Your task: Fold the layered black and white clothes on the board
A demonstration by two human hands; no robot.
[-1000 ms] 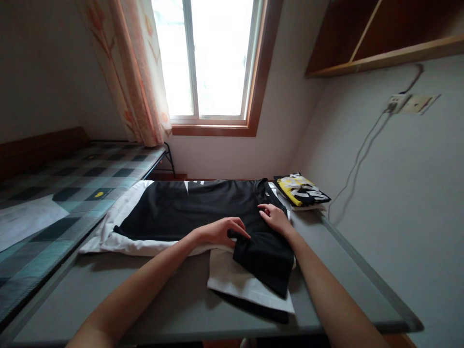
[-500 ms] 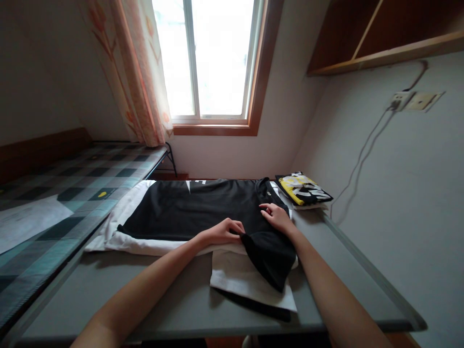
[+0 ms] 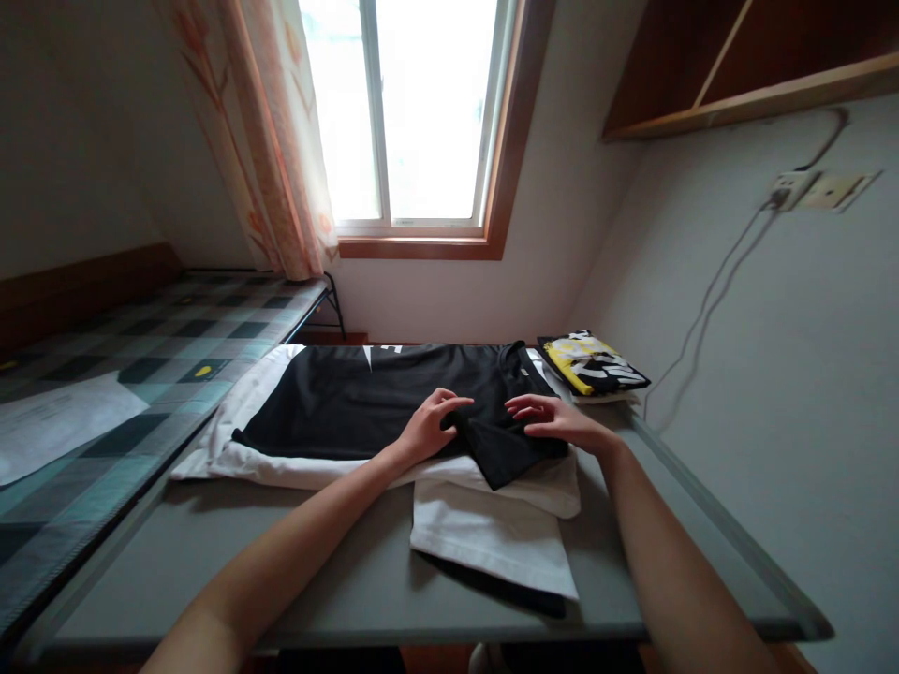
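A black shirt (image 3: 351,402) with white print lies across a white garment (image 3: 281,471) on the grey table. Its black sleeve (image 3: 502,449) is folded back over the shirt, with the tip pointing toward me. My left hand (image 3: 434,426) rests at the left edge of this fold, thumb and forefinger apart. On the right, my right hand (image 3: 552,417) is over the fold near the collar, fingers spread and nothing visible in them. A white sleeve (image 3: 492,538) with black cloth under it hangs toward the table's front edge.
Folded black, yellow and white clothes (image 3: 594,363) lie at the table's back right. A bed with a checked mattress (image 3: 175,346) and a paper sheet (image 3: 70,421) stands at the left. The table's grey rim (image 3: 730,524) runs beside the right wall.
The black sleeve has been folded up and away from me, uncovering more of the white cloth. My left hand has moved up and opened; my right hand has shifted slightly right.
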